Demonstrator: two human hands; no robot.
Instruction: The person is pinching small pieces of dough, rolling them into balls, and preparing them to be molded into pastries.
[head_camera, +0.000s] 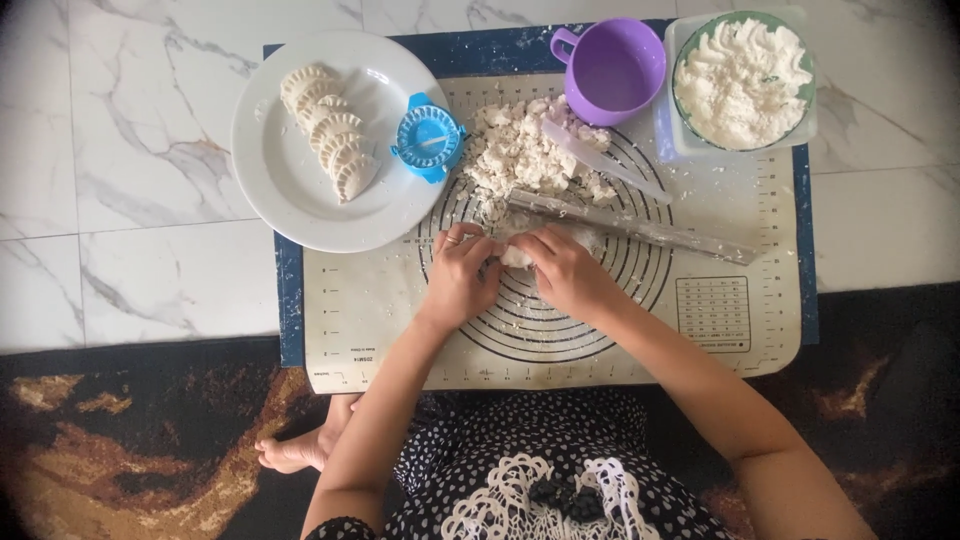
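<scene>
Dough lump (516, 254): small, white, soft-looking, and mostly buried under fingers, so only a sliver shows between the two hands.
Its direction: too covered to call a long axis; what shows is a rounded blob, not pointing anywhere.
Where it sits: on the baking mat (380, 310), in the upper middle of the printed circles, just below the rolling pin (640, 228).
Left hand (460, 275): fingers curled over the lump's left side, pinching it, palm down on the mat.
Right hand (568, 275): closed in from the other side, fingertips pressed into the same lump, so both hands are clasped on it together.
Rolling pin: clear, floury, lying slantwise, its long axis running from upper left down to lower right (right behind the knuckles).
Crumbled dough (520, 150): a loose white heap above the hands, with a pale scraper (600, 160) lying across its right edge.
Plate (290, 190): white, upper left, overlapping the mat's corner, carrying a row of crimped dumplings (330, 130).
Dumpling press (428, 138): blue, round, resting half on the plate's rim.
Cup (610, 70): purple, at the top of the mat.
Flour bowl (741, 82): green-rimmed, heaped white, just right of the cup.
</scene>
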